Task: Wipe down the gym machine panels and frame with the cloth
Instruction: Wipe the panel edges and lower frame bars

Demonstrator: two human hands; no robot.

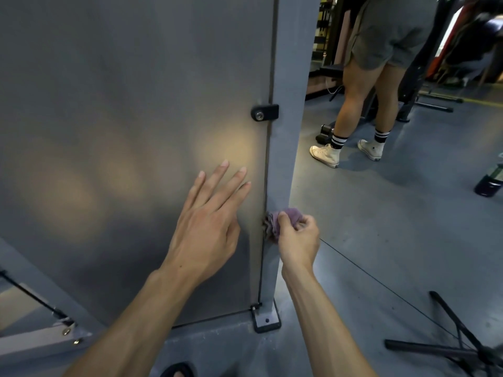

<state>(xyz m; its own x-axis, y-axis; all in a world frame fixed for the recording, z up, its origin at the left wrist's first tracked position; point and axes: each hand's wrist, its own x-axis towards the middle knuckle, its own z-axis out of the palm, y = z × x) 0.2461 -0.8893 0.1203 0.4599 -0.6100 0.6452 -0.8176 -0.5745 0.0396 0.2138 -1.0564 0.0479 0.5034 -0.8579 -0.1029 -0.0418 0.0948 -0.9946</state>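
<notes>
Left hand [206,227] fingers spread; right hand [298,235] fingers curled.

Bystander: a person in grey shorts [381,34] stands to my right, back turned, beyond the upright post.
Footwear: white canvas high-top sneakers [325,155] and black socks with white stripes [339,138].
Floor: grey-blue matte flooring [394,213] with a thin dark seam running across it.
Bottle: a dark cylindrical bottle [488,183] stands on the floor at the far right edge.
Stand: black metal tube legs [446,341] lie low at my lower right.
Background: dark gym equipment [416,85] behind the bystander.
</notes>
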